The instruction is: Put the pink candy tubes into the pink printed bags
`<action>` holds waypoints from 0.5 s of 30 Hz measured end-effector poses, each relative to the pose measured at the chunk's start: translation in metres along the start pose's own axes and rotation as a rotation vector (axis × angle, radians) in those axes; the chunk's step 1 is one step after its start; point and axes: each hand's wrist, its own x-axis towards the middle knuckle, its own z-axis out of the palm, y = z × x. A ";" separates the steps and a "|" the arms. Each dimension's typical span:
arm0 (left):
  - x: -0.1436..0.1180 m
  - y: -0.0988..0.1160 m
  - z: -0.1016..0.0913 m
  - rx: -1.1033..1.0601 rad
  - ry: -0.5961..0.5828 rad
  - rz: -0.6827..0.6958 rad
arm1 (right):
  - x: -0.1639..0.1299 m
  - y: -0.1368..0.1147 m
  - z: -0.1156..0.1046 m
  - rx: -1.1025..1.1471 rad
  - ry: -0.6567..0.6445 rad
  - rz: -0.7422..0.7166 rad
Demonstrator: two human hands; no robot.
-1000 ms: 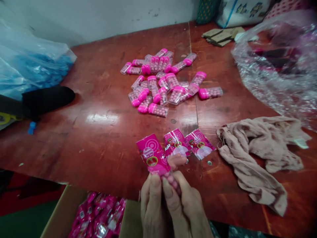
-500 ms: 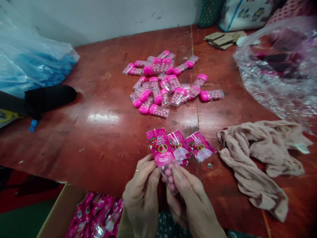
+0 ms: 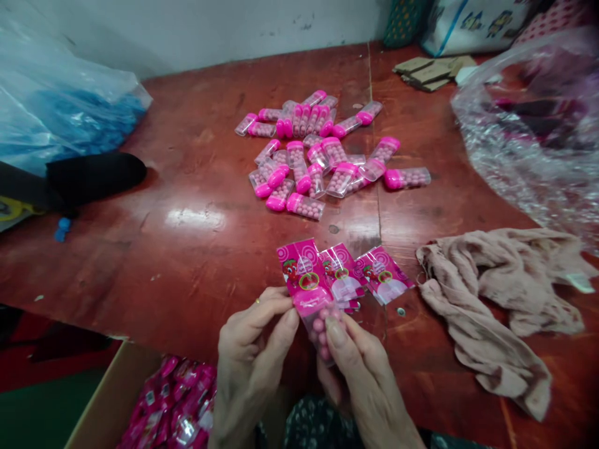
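Tube (image 3: 324,333) of clear plastic, packed with round pink balls, sits in front of the person, its long axis slanting so the end with the printed sachet (image 3: 299,265) points away and leftward. Right hand (image 3: 372,368): the grip clasps the tube, thumb on top. Left hand (image 3: 253,352): the grip is narrow, fingertips at the sachet's edge; whether they pinch, I cannot tell. Flat, glossy sachets (image 3: 384,274) lie just beyond; farther off, pink-capped tubes (image 3: 304,206) are heaped loosely. Crumpled beige cloth (image 3: 491,299) rests rightward on the shiny, reddish wooden desk (image 3: 187,268), which meets a scuffed pale wall (image 3: 224,31).
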 end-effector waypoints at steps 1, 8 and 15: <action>0.001 -0.001 0.000 0.010 0.014 0.006 | 0.000 0.001 0.000 0.010 0.007 0.008; 0.004 -0.008 0.014 -0.076 0.106 -0.034 | -0.003 0.009 0.002 -0.025 0.025 -0.044; -0.006 -0.013 0.023 -0.173 0.201 -0.072 | -0.001 0.017 0.007 -0.023 0.010 -0.144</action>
